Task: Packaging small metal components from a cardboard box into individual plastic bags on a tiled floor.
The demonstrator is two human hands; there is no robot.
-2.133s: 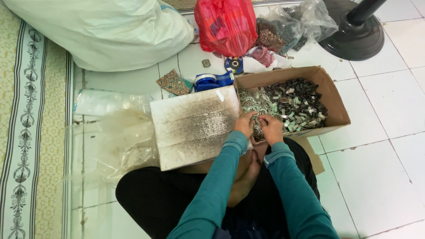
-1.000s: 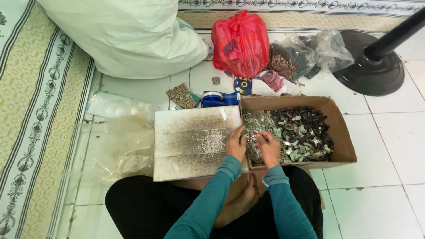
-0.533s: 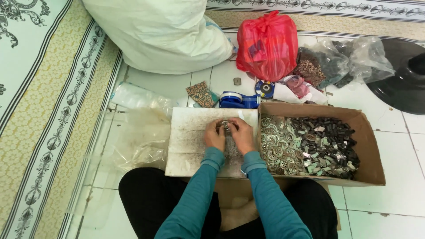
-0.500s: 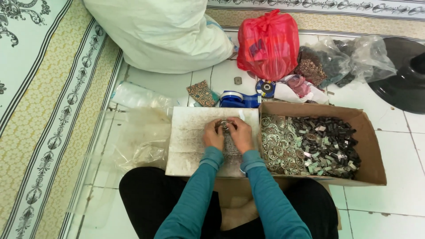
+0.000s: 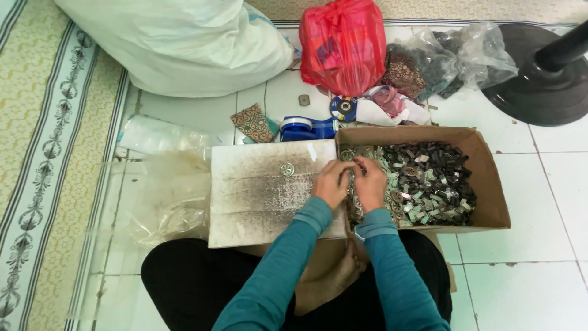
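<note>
Both hands meet at the near-left corner of the cardboard box [image 5: 490, 184], side by side and almost touching. The left hand [image 5: 331, 182] curls its fingers around something small at the box's edge, and the right hand [image 5: 370, 181] pinches at the same spot — what they grip is too small to tell. The box lies with its long axis left to right, open side up, filled with small metal pieces [image 5: 422, 181], dark ones toward the far side and paler ones nearer the hands.

Just left of the hands a speckled white board [image 5: 257, 196] lies flat, its right edge against the box, with one round metal piece [image 5: 286, 169] sitting alone on it. Left of the board lie crumpled clear plastic bags [image 5: 165, 202], touching it. Beyond the board stands a blue tape dispenser [image 5: 306, 127]; further off, a red plastic bag [image 5: 343, 46] and a large white sack [image 5: 177, 43]. A dark fan base [image 5: 539, 86] sits at the far right.

Everything rests on a white tiled floor [image 5: 539, 270] — bare tiles to the right of the box, a patterned mat [image 5: 43, 153] along the left.
</note>
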